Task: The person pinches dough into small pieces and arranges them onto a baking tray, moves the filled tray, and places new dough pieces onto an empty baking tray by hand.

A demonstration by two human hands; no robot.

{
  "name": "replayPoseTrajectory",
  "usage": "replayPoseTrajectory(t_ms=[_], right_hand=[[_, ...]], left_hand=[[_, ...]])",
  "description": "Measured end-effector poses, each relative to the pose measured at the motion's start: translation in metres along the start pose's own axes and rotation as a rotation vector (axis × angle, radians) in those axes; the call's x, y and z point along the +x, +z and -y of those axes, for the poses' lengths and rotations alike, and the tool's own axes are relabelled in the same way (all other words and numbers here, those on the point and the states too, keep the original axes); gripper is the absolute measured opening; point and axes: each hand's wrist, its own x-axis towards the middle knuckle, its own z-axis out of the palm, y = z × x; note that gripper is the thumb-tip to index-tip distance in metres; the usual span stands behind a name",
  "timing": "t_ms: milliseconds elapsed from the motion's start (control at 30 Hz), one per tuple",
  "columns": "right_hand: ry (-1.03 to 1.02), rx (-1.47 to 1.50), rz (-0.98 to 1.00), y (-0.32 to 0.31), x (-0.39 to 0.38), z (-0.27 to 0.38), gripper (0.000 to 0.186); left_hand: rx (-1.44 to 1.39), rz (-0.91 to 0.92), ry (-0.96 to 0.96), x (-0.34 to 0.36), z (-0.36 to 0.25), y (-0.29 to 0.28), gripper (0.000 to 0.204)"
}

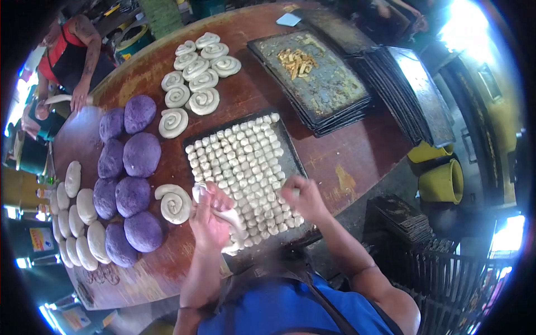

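My left hand (210, 216) is closed round a rope of pale dough (233, 222), whose tail hangs below the fingers over the near left edge of the baking tray. On that dark tray (291, 162) small pale dough balls (237, 162) sit in close rows. Its right strip of metal is bare. My right hand (303, 196) hovers over the tray's right side, fingers curled together and slightly blurred; what they hold, if anything, is hidden. Just left of my left hand lies a spiral coil of dough (175, 204) on the wooden table (162, 282).
More dough coils (195, 69) lie beyond the tray. Purple dough mounds (142, 154) and pale oval loaves (86, 205) fill the left. Stacked trays (329, 84), the top one bearing scraps, stand far right, beside leaning trays (410, 95). A co-worker (72, 50) handles dough at the far left.
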Motion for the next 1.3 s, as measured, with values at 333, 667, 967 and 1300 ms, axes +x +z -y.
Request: replayPoseTrajectory(t_ms=[333, 667, 967, 1300], right_hand=[[-0.127, -0.545, -0.129, -0.018, 0.087, -0.067, 0.029], [-0.193, -0.392, 0.148, 0.053, -0.062, 0.071, 0.03], [-0.298, -0.693, -0.188, 0.064, -0.05, 0.063, 0.009], [-0.282, -0.461, -0.312, -0.013, 0.042, -0.052, 0.014]], left_hand=[[0.073, -0.096, -0.105, 0.012, 0.039, -0.096, 0.022], [1.489, 0.643, -0.172, -0.046, 0.032, -0.077, 0.047], [0.959, 0.402, -0.29, -0.047, 0.043, -0.03, 0.016], [0.851, 0.121, -0.156, -0.014, 0.048, -0.022, 0.027]])
